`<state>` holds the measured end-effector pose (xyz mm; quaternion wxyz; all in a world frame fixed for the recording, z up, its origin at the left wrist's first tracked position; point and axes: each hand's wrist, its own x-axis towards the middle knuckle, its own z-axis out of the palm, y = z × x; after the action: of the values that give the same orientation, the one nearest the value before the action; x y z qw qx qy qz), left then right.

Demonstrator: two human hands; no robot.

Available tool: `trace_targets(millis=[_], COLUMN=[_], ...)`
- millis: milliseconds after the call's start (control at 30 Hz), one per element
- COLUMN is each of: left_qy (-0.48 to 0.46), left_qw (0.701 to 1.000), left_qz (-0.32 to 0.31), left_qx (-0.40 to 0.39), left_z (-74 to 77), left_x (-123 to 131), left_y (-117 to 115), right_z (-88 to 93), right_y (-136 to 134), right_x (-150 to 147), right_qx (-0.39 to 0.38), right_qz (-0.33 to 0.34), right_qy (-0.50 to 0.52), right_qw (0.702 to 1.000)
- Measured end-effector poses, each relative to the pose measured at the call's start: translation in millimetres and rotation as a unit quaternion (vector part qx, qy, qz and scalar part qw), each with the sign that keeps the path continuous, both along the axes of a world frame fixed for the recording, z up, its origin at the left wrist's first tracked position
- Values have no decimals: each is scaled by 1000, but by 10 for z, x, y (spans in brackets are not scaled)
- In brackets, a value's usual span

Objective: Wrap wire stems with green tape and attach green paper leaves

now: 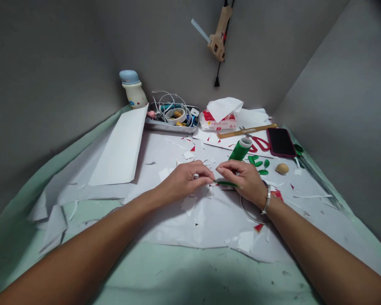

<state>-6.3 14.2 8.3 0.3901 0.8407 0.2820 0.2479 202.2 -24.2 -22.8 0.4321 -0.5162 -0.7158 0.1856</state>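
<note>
small home craft station, noted: grey corner walls [51, 76], hung hot glue gun [217, 38], scissors [257, 143], tissue pack [217, 120], paper offcuts [188, 155] across the surface [190, 264].

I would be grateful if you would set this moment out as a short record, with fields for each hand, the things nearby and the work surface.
left hand: left hand, fingers curled, tips by the end of the green strip
right hand: right hand, fingers pinching a narrow green strip; silver bracelet on wrist
nearby: green roll, green leaf-shaped cutouts, red-handled scissors
further back: smartphone, metal tray of cables
surface: white paper sheet strewn with paper scraps, over pale green covering
</note>
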Motion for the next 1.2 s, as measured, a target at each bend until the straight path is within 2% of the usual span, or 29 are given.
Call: trace_targets(millis=[167, 267, 533, 700, 833, 933, 1067, 1200], left_qy=[-90, -82, -105, -120, -160, -151, -110, -45], left_qw=[981, 965, 933, 932, 927, 934, 942, 957], left_qz=[123, 177, 203, 183, 162, 164, 182, 212], left_qx=[-122, -174, -279, -289, -299, -280, -258, -194], left_z=[-68, -94, 131, 51, -80, -132, -91, -13], left_x=[45, 138, 448, 469, 379, 299, 217, 168], left_y=[62, 116, 42, -8, -5, -30, -84, -148], right_z=[-39, -39, -61, -95, -130, -160, -152, -103], right_y=[-24, -42, -67, -62, -64, -68, -80, -107], right_x=[-61, -88, -56, -79, -87, -76, -78, -100], right_qx=[46, 73, 96, 80, 86, 90, 101, 110], right_qz=[72, 76, 38, 37, 50, 56, 59, 73], right_qy=[-92, -140, -85, -83, -81, -87, -100, -121], right_qw=[992, 985, 991, 993, 992, 991, 988, 984])
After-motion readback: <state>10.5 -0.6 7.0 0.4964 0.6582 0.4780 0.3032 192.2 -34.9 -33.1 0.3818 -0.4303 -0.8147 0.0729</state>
